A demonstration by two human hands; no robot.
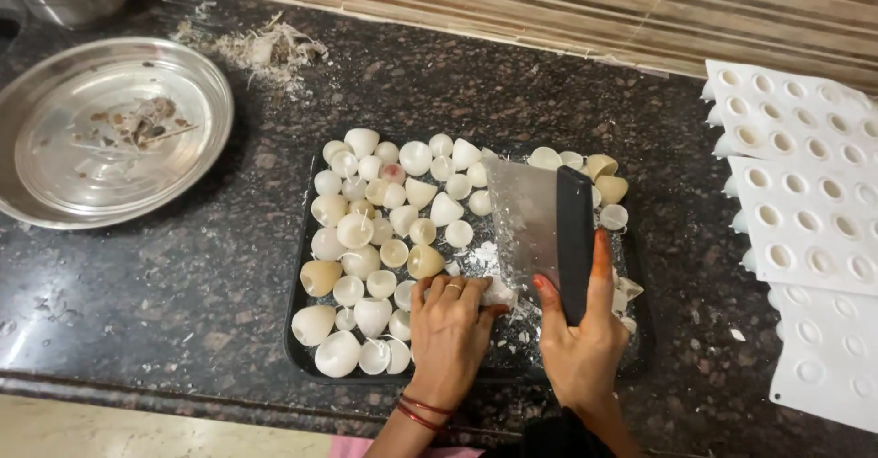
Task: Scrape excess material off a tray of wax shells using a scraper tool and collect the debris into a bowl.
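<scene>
Two bare hands are seen at work over a black rectangular tray (297,307) on a dark speckled granite counter (229,266). At the far left, a round shallow steel plate (55,193) with brown and pale scraps in its middle is set on the counter, and a small heap of pale shavings (270,48) is scattered just behind it. The left part of the tray is filled with many white and cream cone-shaped wax pieces (370,239), packed closely together, some touching. The left hand (450,325), with a ring on one finger and red bangles at the wrist, is laid palm down on the tray just right of the cones; its fingers are curled around a small white piece (498,292) at the fingertips, pressed against the tray floor amid white flakes. Just beside it, the right hand (581,344) is closed around the black handle of a flat steel scraper blade (523,216), which is held tilted over the middle of the tray, its lower edge near the white piece. A few more cream cones are seen behind the blade, near the tray's far right corner. At the far right, white moulded sheets with rows of round cavities (805,211) are laid on the counter, well apart from the tray.
</scene>
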